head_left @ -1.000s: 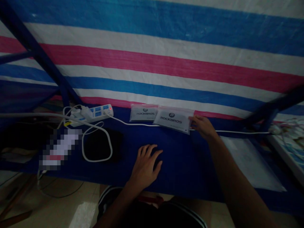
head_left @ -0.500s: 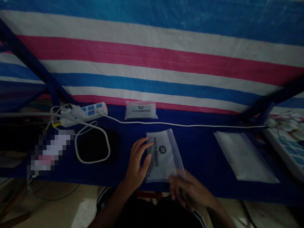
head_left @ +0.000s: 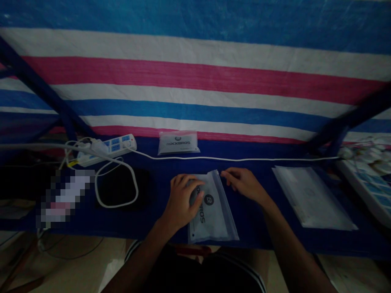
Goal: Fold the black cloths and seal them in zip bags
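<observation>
A frosted zip bag printed ROCKBROS lies on the blue tabletop in front of me, its zip edge along the right side. My left hand rests on the bag's left part, fingers loosely apart, covering some of the lettering. At the bag's upper right corner is my right hand, thumb and fingers closed together by the end of the zip. Whether a zip slider is between them is too small to tell.
Another ROCKBROS bag lies at the back, behind a white cable. Several flat frosted bags lie on the right. A power strip, a looped white cord and a black item are on the left.
My right hand has moved from the bag's lower right corner up to its upper right corner. My left hand has shifted slightly further onto the bag.
</observation>
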A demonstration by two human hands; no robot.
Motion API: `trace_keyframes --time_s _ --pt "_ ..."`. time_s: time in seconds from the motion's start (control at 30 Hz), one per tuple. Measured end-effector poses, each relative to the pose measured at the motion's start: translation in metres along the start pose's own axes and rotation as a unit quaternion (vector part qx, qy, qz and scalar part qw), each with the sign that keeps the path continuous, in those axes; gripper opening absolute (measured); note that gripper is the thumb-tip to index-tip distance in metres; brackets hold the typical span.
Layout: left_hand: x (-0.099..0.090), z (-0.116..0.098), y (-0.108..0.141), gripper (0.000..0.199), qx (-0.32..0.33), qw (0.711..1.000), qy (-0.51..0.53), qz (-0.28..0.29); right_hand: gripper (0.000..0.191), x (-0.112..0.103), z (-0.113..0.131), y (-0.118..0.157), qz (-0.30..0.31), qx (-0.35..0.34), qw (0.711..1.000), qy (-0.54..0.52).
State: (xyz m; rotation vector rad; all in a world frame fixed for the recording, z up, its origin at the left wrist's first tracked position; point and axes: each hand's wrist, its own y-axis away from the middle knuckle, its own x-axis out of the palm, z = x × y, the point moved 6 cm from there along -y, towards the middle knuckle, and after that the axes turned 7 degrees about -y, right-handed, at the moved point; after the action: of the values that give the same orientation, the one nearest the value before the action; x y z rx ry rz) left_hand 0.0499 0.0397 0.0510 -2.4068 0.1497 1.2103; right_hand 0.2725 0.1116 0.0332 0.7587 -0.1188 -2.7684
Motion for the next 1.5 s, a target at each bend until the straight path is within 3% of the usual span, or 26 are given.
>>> trace_keyframes --time_s 0.13,0.27,0.47,0.63,0.83,1.0,1.27,1.5 --pt "0.013 0.015 -0.054 0.03 -0.009 0.999 -0.008 0.03 0.047 0.019 -0.001 -0.036 0.095 0.025 0.994 -0.037" --pt "0.049 0.039 -0.093 0.016 -0.02 0.972 0.103 0.209 0.046 0.027 -0.002 -0.053 0.162 0.024 0.982 -0.09" --pt "0.064 0.056 -0.105 0.009 -0.014 0.936 0.218 0.276 0.049 0.036 -0.006 -0.055 0.121 -0.013 0.977 -0.176" --pt "0.061 0.058 -0.1 0.023 -0.022 0.897 0.346 0.273 0.053 0.048 -0.001 -0.052 0.092 -0.035 0.968 -0.232" --pt "0.062 0.061 -0.102 0.033 -0.036 0.892 0.368 0.261 0.052 0.047 0.001 -0.05 0.092 -0.039 0.962 -0.254" --pt "0.065 0.059 -0.102 0.032 -0.019 0.898 0.36 0.253 0.05 0.047 0.0 -0.049 0.1 -0.046 0.959 -0.26" --pt "0.062 0.055 -0.101 0.021 0.008 0.937 0.285 0.204 0.049 0.047 -0.003 -0.051 0.109 -0.037 0.96 -0.255" --pt "0.058 0.052 -0.101 0.02 0.022 0.931 0.285 0.225 0.047 0.047 -0.001 -0.05 0.114 -0.034 0.961 -0.25"
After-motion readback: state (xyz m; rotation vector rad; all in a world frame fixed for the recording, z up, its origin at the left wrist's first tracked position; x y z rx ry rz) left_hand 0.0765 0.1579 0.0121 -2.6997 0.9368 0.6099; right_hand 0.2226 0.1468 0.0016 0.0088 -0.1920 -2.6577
